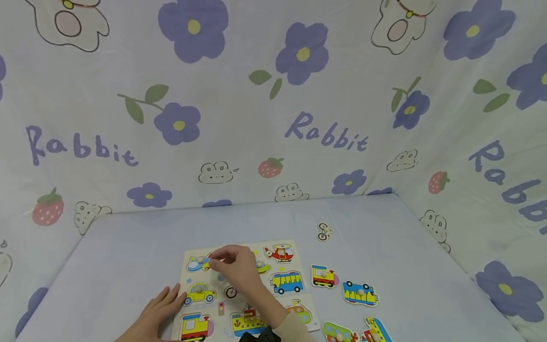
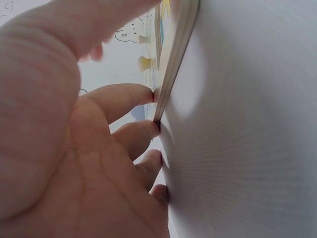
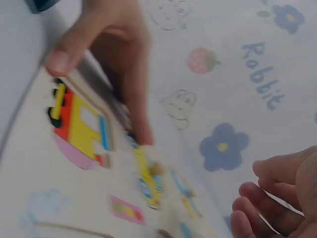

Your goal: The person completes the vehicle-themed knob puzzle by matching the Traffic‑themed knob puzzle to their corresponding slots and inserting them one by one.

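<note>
A bump could make the puzzle pieces jump

The puzzle board [image 1: 305, 301] lies flat on the bench [image 1: 406, 266]. The left hand [image 1: 158, 313] is spread wide, with fingertips touching the board's left edge. The right hand [image 1: 239, 270] is over the board, close to the plane [image 1: 197, 264]. Its fingers bend loosely, and I can't see anything in them.

The plane looks set in its spot, but the hand hides part of it. A low fingertip could catch its knob and tip it up. If the left hand pushes too hard, the board could slide on the smooth cloth and knock the train [image 1: 324, 277], which lies just beside it. A sleeve could also brush the submarine [image 1: 339, 331] or the boat [image 1: 376, 330] and send them sliding. The bus [image 1: 360, 293] is upside down, so it would not fit its spot unless someone turns it around.

The board looks like wood, thin and flat, with layers showing along its edge. The pieces are flat too, with bright, smooth paint and little round knobs that look wooden. The car [image 1: 200, 294] has a curvy top. The bicycle [image 1: 323, 232] has two round wheels and lies apart from the rest. Behind it all, a soft cloth wall [image 1: 239, 137] shows purple flowers.
</note>
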`<state>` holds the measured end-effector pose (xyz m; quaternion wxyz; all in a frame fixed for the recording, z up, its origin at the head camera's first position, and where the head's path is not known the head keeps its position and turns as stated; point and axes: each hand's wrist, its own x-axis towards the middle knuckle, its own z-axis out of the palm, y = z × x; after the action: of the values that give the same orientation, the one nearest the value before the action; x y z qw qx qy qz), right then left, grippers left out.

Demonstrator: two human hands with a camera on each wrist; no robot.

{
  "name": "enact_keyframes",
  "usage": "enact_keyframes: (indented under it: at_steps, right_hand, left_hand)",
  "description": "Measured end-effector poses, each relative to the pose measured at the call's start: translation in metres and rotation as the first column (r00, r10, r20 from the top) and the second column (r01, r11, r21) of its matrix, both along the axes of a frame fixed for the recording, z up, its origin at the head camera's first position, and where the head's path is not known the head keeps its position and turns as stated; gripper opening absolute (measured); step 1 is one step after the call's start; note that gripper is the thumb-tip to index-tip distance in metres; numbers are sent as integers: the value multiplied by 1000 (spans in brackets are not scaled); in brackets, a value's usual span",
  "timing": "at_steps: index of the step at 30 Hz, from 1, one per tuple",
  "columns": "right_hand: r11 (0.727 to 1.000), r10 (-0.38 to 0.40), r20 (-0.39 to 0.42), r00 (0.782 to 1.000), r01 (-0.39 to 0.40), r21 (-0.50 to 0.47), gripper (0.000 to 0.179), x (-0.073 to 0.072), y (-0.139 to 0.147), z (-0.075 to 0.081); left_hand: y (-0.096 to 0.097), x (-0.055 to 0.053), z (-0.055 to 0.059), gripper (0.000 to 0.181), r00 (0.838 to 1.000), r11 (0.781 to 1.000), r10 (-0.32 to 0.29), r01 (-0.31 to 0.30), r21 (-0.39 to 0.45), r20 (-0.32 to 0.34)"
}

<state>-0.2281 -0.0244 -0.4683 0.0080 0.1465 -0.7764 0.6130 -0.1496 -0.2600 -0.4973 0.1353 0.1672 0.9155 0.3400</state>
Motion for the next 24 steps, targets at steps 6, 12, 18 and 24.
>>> enact_keyframes:
  at_steps: [6, 12, 18, 24]
  right_hand:
    - [991, -125, -52, 991, 122, -52, 11, -12, 29, 10]
    - [980, -193, -81, 978, 187, -74, 16, -21, 58, 16]
    - [949, -313, -100, 944, 307, -71, 16, -34, 90, 19]
    - [898, -440, -91, 893, 435, -69, 20, -48, 127, 30]
  left_hand:
    - [0, 0, -1, 105, 1000, 1000, 0, 0, -9, -6]
    - [-1, -1, -3, 103, 998, 1000, -26, 26, -5, -50]
    - [-2, 0, -3, 104, 999, 1000, -25, 25, -4, -34]
    - [0, 0, 0, 102, 1000, 1000, -10, 10, -4, 3]
